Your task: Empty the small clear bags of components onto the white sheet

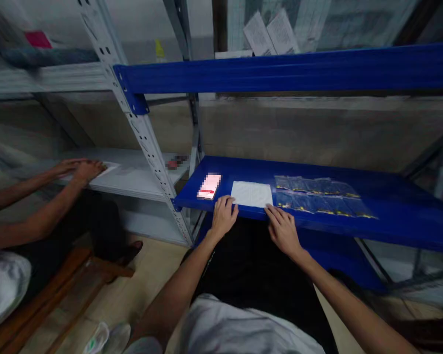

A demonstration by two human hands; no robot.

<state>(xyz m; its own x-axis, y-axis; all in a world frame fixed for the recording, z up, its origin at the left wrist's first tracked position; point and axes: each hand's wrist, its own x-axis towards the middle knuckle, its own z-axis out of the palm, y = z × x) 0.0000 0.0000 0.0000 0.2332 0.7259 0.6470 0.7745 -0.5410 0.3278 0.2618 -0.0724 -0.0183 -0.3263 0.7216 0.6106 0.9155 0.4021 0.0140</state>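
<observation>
A white folded sheet [251, 193], paper or thin cloth, lies flat near the front edge of the blue shelf [395, 206]. At its lower left corner rest the fingers of my left hand [224, 214], slightly bent and apart. My right hand [282, 227] lies at the lower right corner, its fingers stretched over the shelf edge and touching the sheet. Neither hand is closed round anything. Left of the sheet is a phone [208, 187] with a lit, blurred-out screen. To the right, several clear plastic bags [317, 196] with yellow marks lie in two overlapping rows.
A blue beam [280, 73] crosses above the shelf, and two white printed cards [271, 34] lean above it. On the left, past a perforated metal post [147, 132], another person's hands [83, 168] rest on a white sheet. A wooden bench [70, 290] stands below.
</observation>
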